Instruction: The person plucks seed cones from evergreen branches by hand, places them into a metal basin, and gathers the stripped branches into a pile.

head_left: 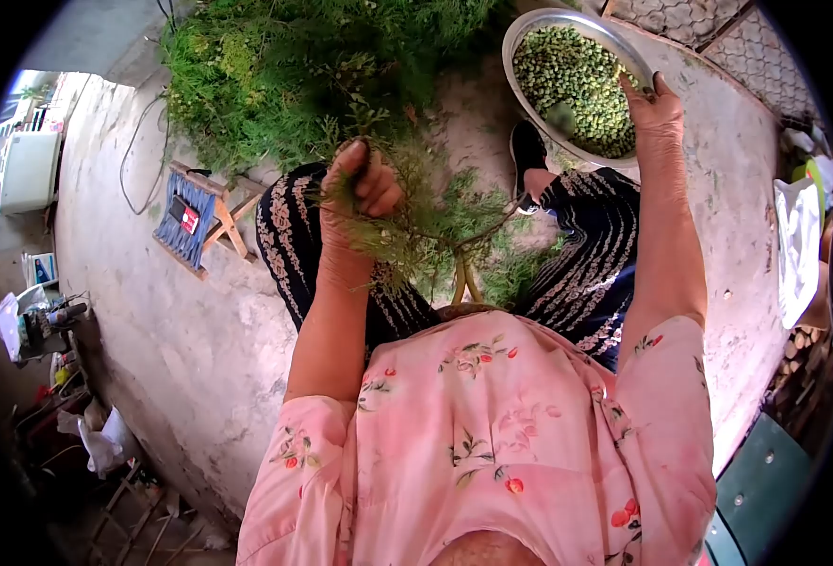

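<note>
Head view: the left hand [364, 184] is closed, fingers curled into the palm and thumb laid over them, with hold of a green sprig [407, 241] above the lap; pressure cannot be told. The right hand [657, 108] has the rim of a metal basin [515, 83] between parted digits, some reaching over its inner edge; whether it bears any weight is not determinable. The basin is beyond the right knee, beside a dark shoe [527, 156], and holds small, rounded green pieces [567, 80]. The sprig is judged light and springy, its feathery tips soft and easily torn, its brown stem [499, 224] stiffer; the sound hold is on the woody part. The basin is judged rigid, smooth and moderately weighted by its load, somewhat slippery at the rolled rim; opposed holds on that rim would suit it, kept level, since the loose pieces would likely roll. A dense, fine-leaved heap of cut greenery [275, 75] lies on rough, stained concrete floor [162, 330]. Also noted: a low folding stool [179, 243] with a woven blue seat and wooden legs, and dark trousers [586, 222] of patterned, draping cloth.
</note>
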{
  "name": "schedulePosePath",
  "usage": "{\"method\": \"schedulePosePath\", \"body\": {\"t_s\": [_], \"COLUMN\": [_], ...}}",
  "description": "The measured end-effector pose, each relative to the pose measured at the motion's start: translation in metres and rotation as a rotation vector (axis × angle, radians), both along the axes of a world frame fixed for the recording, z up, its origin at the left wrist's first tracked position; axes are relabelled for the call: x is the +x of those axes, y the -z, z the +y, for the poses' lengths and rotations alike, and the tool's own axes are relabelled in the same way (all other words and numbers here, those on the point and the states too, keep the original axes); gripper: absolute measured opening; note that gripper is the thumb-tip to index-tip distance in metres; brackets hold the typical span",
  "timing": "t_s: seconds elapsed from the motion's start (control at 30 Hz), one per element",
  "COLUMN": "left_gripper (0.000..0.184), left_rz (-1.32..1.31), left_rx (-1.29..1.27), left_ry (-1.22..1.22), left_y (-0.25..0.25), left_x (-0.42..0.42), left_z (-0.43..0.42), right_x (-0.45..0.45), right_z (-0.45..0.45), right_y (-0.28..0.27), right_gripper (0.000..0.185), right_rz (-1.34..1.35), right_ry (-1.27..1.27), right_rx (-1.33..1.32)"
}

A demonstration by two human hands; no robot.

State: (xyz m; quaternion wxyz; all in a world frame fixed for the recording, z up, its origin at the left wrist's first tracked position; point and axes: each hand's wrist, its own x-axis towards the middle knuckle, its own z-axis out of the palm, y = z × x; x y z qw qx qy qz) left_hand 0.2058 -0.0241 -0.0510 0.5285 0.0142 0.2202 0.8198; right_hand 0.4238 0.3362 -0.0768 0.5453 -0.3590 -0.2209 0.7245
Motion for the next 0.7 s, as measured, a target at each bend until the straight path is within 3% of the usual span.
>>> {"method": "schedulePosePath", "body": {"t_s": [0.03, 0.1, 0.17, 0.3, 0.4, 0.47, 0.5, 0.57, 0.6, 0.63, 0.7], "left_gripper": [0.020, 0.024, 0.026, 0.028, 0.027, 0.027, 0.028, 0.028, 0.027, 0.027, 0.027], "left_rz": [-0.060, -0.062, -0.065, -0.075, -0.025, -0.021, -0.020, -0.042, -0.056, -0.052, -0.086], "left_rx": [0.103, 0.127, 0.227, 0.199, 0.181, 0.164, 0.145, 0.142, 0.141, 0.131, 0.239], "left_ry": [0.019, -0.009, 0.020, -0.014, -0.048, -0.055, -0.060, -0.091, -0.119, -0.132, -0.076], "left_y": [0.004, 0.003, 0.003, 0.002, 0.008, 0.003, 0.000, -0.001, 0.000, 0.002, 0.006], "left_x": [-0.003, -0.003, -0.006, -0.005, -0.007, -0.008, -0.007, -0.007, -0.009, -0.011, -0.015], "left_z": [0.000, 0.001, 0.002, 0.007, 0.001, 0.001, 0.001, 0.003, 0.003, 0.003, 0.005], "right_x": [0.001, -0.001, -0.018, -0.027, -0.028, -0.024, -0.029, -0.039, -0.041, -0.041, -0.048], "right_z": [-0.016, -0.062, -0.072, -0.101, -0.098, -0.120, -0.142, -0.178, -0.197, -0.221, -0.262], "right_y": [-0.014, -0.039, 0.001, 0.029, 0.029, 0.013, -0.010, -0.013, 0.004, 0.027, 0.030], "right_gripper": [0.046, 0.033, 0.018, 0.014, 0.013, 0.014, 0.023, 0.042, 0.045, 0.047, 0.034], "right_rz": [0.001, -1.465, -0.425, 0.050, 0.071, -0.190, -0.513, -0.890, -0.787, -0.798, -0.784], "right_ry": [0.000, -0.348, -0.207, -0.279, -0.066, -0.278, -0.450, -0.975, -1.191, -1.181, -1.140], "right_rx": [-0.004, 0.510, 0.112, -0.310, -0.354, -0.029, 0.093, 0.251, 0.313, 0.744, 0.959]}}
